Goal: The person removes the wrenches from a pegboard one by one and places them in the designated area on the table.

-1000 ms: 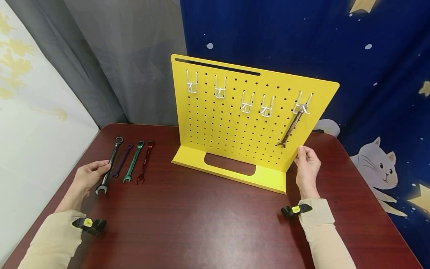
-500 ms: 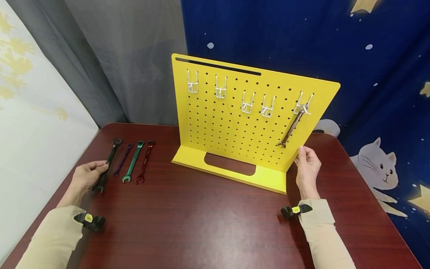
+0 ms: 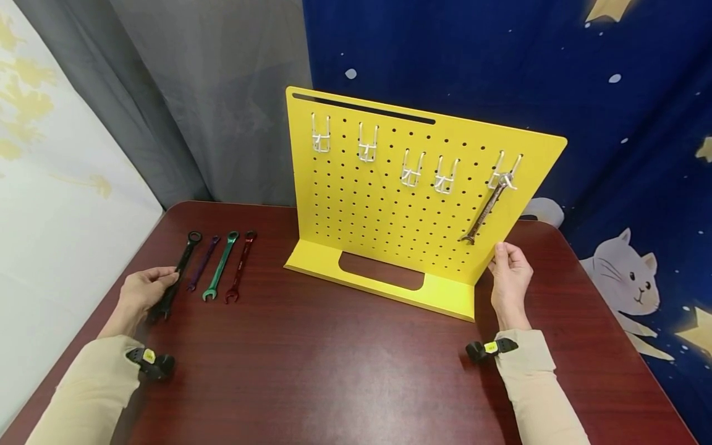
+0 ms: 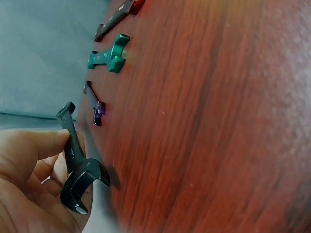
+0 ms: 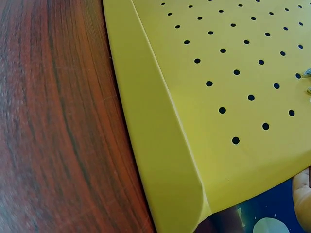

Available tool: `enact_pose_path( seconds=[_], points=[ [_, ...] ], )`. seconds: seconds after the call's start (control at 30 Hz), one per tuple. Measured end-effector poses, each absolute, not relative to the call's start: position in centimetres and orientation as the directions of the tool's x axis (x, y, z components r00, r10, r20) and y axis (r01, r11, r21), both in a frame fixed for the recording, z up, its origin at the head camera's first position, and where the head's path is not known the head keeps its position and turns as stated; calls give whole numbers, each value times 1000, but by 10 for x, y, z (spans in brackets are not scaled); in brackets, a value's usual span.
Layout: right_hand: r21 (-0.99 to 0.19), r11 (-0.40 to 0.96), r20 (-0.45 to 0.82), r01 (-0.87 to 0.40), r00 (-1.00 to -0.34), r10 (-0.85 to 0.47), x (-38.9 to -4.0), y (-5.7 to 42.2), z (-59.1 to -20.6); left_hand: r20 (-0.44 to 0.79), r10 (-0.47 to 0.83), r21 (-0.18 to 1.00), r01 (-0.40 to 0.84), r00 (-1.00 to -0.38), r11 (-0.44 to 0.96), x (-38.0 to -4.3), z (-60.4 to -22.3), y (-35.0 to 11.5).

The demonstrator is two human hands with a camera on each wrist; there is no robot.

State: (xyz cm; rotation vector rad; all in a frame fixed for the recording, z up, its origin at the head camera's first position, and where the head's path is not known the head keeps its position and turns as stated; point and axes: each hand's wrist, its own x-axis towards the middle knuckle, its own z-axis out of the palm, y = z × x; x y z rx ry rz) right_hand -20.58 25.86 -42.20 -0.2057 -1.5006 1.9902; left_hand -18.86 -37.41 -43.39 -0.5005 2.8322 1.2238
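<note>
My left hand (image 3: 146, 290) pinches a black combination wrench (image 3: 186, 256) by its shaft, thumb on one side, at the left of the table. Its open end (image 4: 83, 183) points toward me in the left wrist view. To its right lie a purple wrench (image 3: 204, 262), a green wrench (image 3: 221, 266) and a red wrench (image 3: 241, 266), side by side. With thumb in front and fingers behind, my right hand (image 3: 510, 278) holds the right edge of a yellow pegboard (image 3: 384, 204). A silver wrench (image 3: 485, 213) hangs by its ring end from the rightmost hook (image 3: 510, 162).
Several other white wire hooks (image 3: 411, 170) are fixed along the upper pegboard. The board's base (image 3: 378, 289) stands on the dark red table (image 3: 345, 377). Behind the table hang a grey curtain (image 3: 233, 123) and a blue one (image 3: 445, 55) with stars and a cat.
The black wrench has tipped slightly, its open end turning from shiny to dark and shifting a little left. My right hand stays on the pegboard edge; the view has shifted very slightly.
</note>
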Motion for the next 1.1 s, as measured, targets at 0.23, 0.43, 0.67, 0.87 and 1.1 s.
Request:
enact_pose_path(
  seconds=[0.23, 0.43, 0.67, 0.87, 1.1],
  points=[
    [-911, -161, 232, -380, -794, 562, -205, 259, -423, -129, -294, 684, -300, -947, 665, -190, -437, -375],
    [-908, -160, 239, -386, -794, 559, -205, 258, -422, -112, -307, 660, -302, -945, 688, -192, -439, -375],
    [-907, -166, 237, -387, -794, 559, -205, 258, -422, -91, -300, 653, -284, -950, 702, -193, -440, -375],
    [-899, -184, 235, -397, -793, 563, -206, 258, -422, -65, -287, 610, -266, -956, 747, -192, -437, -374],
    [-900, -188, 228, -394, -792, 567, -206, 258, -423, -18, -286, 564, -246, -958, 789, -191, -434, -370]
  ],
)
